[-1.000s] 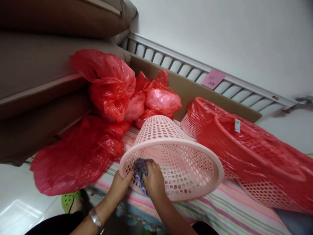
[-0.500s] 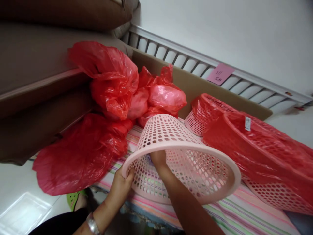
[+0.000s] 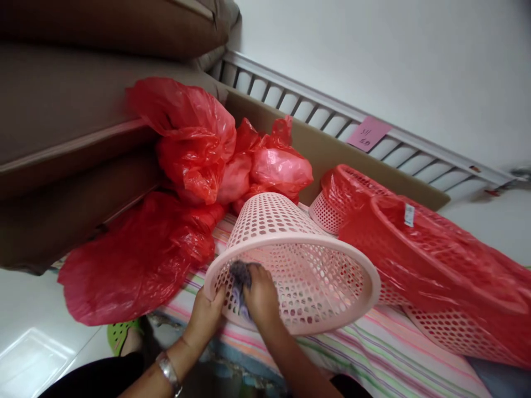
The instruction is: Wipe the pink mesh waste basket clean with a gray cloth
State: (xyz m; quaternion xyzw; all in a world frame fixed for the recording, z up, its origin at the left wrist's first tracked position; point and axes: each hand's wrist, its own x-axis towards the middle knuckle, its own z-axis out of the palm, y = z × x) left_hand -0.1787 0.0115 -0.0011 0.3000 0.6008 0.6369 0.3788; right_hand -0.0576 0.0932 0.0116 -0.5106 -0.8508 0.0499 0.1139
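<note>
A pink perforated plastic basket (image 3: 269, 213) lies on its side on a striped cloth (image 3: 373, 354), its wide mouth facing me. My left hand (image 3: 208, 309) grips the left part of its rim, thumb inside the mouth. Just within the opening, my right hand (image 3: 262, 296) is closed around a grey-purple cleaning cloth (image 3: 240, 282), held near the basket's left inner wall. Part of that cloth hangs below my fingers.
Red plastic bags (image 3: 194, 138) are heaped behind, and another red bag (image 3: 136, 265) lies flat at left. More pink baskets (image 3: 452, 326) under red plastic stand at right. A brown sofa (image 3: 83, 94) borders the left; a white slatted rail (image 3: 307, 108) carries a pink note (image 3: 369, 134).
My right hand has drawn back from deep inside the basket toward its mouth, bringing the cloth into sight. The left hand keeps its hold on the rim.
</note>
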